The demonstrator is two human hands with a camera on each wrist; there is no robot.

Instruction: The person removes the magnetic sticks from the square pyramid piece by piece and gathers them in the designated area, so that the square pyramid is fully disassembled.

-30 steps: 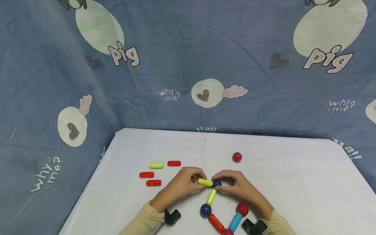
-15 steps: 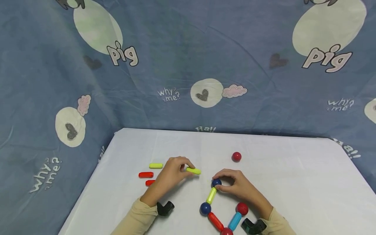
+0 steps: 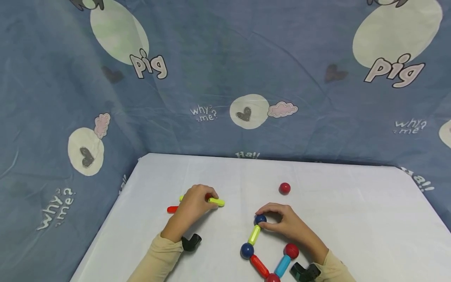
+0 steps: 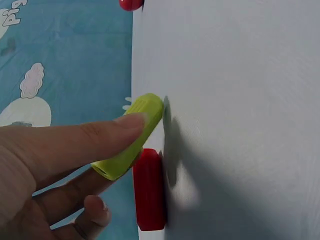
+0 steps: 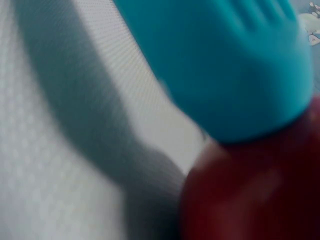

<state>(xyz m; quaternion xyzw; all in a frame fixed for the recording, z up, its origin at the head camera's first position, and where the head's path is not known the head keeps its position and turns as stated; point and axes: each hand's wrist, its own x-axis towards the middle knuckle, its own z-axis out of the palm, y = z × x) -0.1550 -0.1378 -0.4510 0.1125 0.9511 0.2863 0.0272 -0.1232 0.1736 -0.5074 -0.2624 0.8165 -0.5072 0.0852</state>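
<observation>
My left hand (image 3: 195,205) pinches a yellow-green rod (image 4: 132,137) between thumb and fingers, held just over the white table beside a red rod (image 4: 149,192). With thumb and forefinger, my right hand (image 3: 283,219) grips a dark blue ball (image 3: 260,219) at the far end of a joined chain. From that ball the chain runs through a yellow-green rod (image 3: 254,235), a second blue ball (image 3: 247,250), a red rod (image 3: 259,266), a red ball (image 3: 273,278) and a light blue rod (image 3: 283,266) to another red ball (image 3: 291,250). In the right wrist view, the light blue rod (image 5: 225,65) fills much of the frame.
A loose red ball (image 3: 284,188) lies at the back of the white table (image 3: 352,211). Left of my left hand, a red rod (image 3: 172,209) and the tip of a yellow-green rod (image 3: 181,198) show, partly hidden. A patterned blue cloth (image 3: 197,74) hangs behind.
My left hand has drawn the yellow-green rod off the far blue ball and carried it left toward the loose rods. The right hand has stayed on the ball.
</observation>
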